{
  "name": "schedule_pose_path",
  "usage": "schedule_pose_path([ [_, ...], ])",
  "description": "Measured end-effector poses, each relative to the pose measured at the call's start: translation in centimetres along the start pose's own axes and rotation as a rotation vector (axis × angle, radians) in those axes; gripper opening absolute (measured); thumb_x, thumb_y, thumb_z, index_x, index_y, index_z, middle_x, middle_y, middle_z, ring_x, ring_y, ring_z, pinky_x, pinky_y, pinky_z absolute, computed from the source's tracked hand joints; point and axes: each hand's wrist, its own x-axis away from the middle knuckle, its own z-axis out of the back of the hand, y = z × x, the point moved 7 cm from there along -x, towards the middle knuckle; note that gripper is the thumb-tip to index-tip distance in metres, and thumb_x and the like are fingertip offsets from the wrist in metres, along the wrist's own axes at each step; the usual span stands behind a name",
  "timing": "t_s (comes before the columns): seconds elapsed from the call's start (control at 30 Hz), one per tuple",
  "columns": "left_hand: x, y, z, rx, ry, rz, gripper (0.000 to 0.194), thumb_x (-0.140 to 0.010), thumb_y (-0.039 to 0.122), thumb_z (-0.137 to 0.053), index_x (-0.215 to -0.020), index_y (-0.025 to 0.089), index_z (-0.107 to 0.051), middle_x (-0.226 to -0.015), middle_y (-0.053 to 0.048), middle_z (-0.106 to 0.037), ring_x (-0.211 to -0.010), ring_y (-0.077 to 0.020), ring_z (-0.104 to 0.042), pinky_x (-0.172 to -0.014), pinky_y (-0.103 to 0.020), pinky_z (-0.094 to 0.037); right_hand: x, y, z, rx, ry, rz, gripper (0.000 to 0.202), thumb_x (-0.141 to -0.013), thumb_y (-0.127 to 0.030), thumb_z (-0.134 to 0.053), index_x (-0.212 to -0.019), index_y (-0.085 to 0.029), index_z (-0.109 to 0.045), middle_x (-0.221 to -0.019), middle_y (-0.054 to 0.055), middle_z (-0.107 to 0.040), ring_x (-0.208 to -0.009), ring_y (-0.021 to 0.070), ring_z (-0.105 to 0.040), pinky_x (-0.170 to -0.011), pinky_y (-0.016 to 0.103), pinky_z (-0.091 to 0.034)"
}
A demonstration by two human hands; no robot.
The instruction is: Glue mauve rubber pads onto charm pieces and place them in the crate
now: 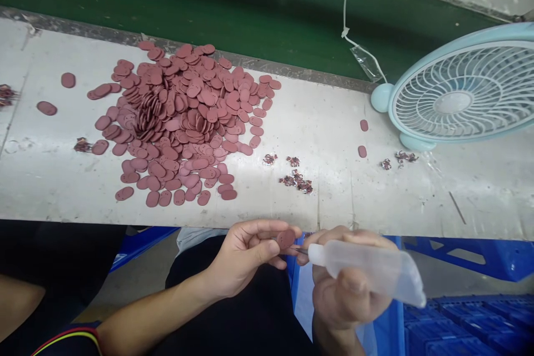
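Between the thumb and fingers of my left hand [246, 256] is a reddish-brown oval disc [286, 239], held just off the table's front edge. My right hand [348, 289] is wrapped round a translucent white squeeze bottle [367, 268], lying nearly level. From the bottle's cap a thin dark tip [301, 251] points left and reaches the disc's lower right side; whether it touches cannot be made out. Behind my hands, a large heap of similar oval discs [200, 100] covers the left-middle of the table [317, 117].
Small clusters of dark reddish bits [297, 181] lie on the table right of the heap. A light-blue fan [454, 101] stands at the right, its cable running back over a green strip [250, 16]. Blue crates [479, 322] are below right. Another person's arm [16, 303] shows at lower left.
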Motion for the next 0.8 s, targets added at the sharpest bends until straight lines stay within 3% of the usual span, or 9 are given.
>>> schedule_pose_path([
  [0.1,0.1,0.2,0.0,-0.003,-0.005,-0.007,0.020,-0.089,0.023,-0.075,-0.109,0.025,-0.079,-0.116,-0.008,-0.080,-0.095,-0.0208,-0.079,-0.071,-0.018,-0.062,-2.2,-1.8,1.2,-0.207,0.071,0.046,0.026,-0.086,-0.052,-0.070,-0.101,-0.033,-0.062,-0.065,-0.005,-0.058,-0.045,0.0150,-0.054,-0.036,0.026,-0.044],
  [0.2,0.2,0.3,0.2,0.002,0.003,0.003,0.020,-0.090,0.023,-0.074,-0.110,0.025,-0.079,-0.117,-0.008,-0.080,-0.097,-0.0207,-0.079,-0.071,-0.017,-0.062,-5.4,0.5,3.1,-0.690,-0.066,-0.252,0.030,-0.092,-0.049,-0.064,-0.108,-0.025,-0.059,-0.070,-0.005,-0.053,-0.051,0.0094,-0.055,-0.036,0.017,-0.045],
  [0.3,0.1,0.3,0.6,0.014,0.013,0.015,0.022,-0.091,0.023,-0.074,-0.112,0.025,-0.078,-0.119,-0.009,-0.079,-0.100,-0.0214,-0.079,-0.071,-0.016,-0.061,-8.5,3.3,5.3,-1.415,-0.222,-0.566,0.035,-0.092,-0.043,-0.065,-0.116,-0.022,-0.051,-0.073,-0.006,-0.046,-0.059,0.0102,-0.056,-0.046,0.019,-0.054],
  [0.4,0.1,0.2,1.2,0.016,0.028,0.017,0.023,-0.091,0.022,-0.073,-0.114,0.024,-0.077,-0.120,-0.010,-0.078,-0.101,-0.0223,-0.078,-0.071,-0.017,-0.061,-10.9,5.7,7.4,-1.640,-0.324,-0.753,0.029,-0.088,-0.036,-0.067,-0.107,-0.025,-0.048,-0.068,-0.008,-0.043,-0.054,0.0110,-0.053,-0.043,0.022,-0.053],
  [0.57,0.4,0.5,2.9,0.007,0.114,0.019,0.024,-0.091,0.021,-0.073,-0.114,0.022,-0.077,-0.123,-0.012,-0.077,-0.101,-0.0220,-0.078,-0.073,-0.018,-0.061,-10.9,6.1,8.1,-1.632,-0.351,-0.714,0.034,-0.076,-0.027,-0.075,-0.098,-0.027,-0.048,-0.070,-0.008,-0.044,-0.051,0.0103,-0.049,-0.036,0.022,-0.047],
  [0.63,0.5,0.7,3.8,0.003,0.165,0.024,0.024,-0.091,0.021,-0.073,-0.114,0.020,-0.077,-0.124,-0.012,-0.077,-0.101,-0.0213,-0.078,-0.073,-0.017,-0.061,-9.6,5.1,7.6,-1.521,-0.327,-0.553,0.039,-0.074,-0.029,-0.078,-0.102,-0.027,-0.051,-0.074,-0.007,-0.047,-0.052,0.0099,-0.050,-0.035,0.020,-0.046],
  [0.67,0.6,0.8,4.1,0.002,0.189,0.026,0.024,-0.091,0.020,-0.073,-0.114,0.020,-0.077,-0.125,-0.013,-0.076,-0.100,-0.0210,-0.078,-0.073,-0.017,-0.061,-9.0,4.7,7.4,-1.354,-0.295,-0.419,0.039,-0.076,-0.031,-0.077,-0.105,-0.026,-0.053,-0.075,-0.006,-0.049,-0.053,0.0096,-0.051,-0.036,0.019,-0.046],
  [0.73,0.8,1.1,4.7,0.004,0.226,0.026,0.023,-0.090,0.020,-0.074,-0.113,0.019,-0.077,-0.125,-0.013,-0.076,-0.099,-0.0204,-0.078,-0.072,-0.017,-0.061,-8.2,3.4,7.0,-0.738,-0.192,-0.057,0.032,-0.086,-0.037,-0.070,-0.112,-0.025,-0.056,-0.080,-0.004,-0.054,-0.058,0.0102,-0.054,-0.043,0.020,-0.051],
  [0.8,0.9,1.2,4.9,0.008,0.244,0.023,0.023,-0.090,0.020,-0.074,-0.113,0.019,-0.078,-0.125,-0.013,-0.076,-0.097,-0.0196,-0.078,-0.071,-0.017,-0.060,-7.9,2.2,5.3,-0.082,-0.111,0.234,0.025,-0.090,-0.036,-0.068,-0.113,-0.027,-0.062,-0.091,0.000,-0.063,-0.078,0.0152,-0.063,-0.068,0.029,-0.061],
])
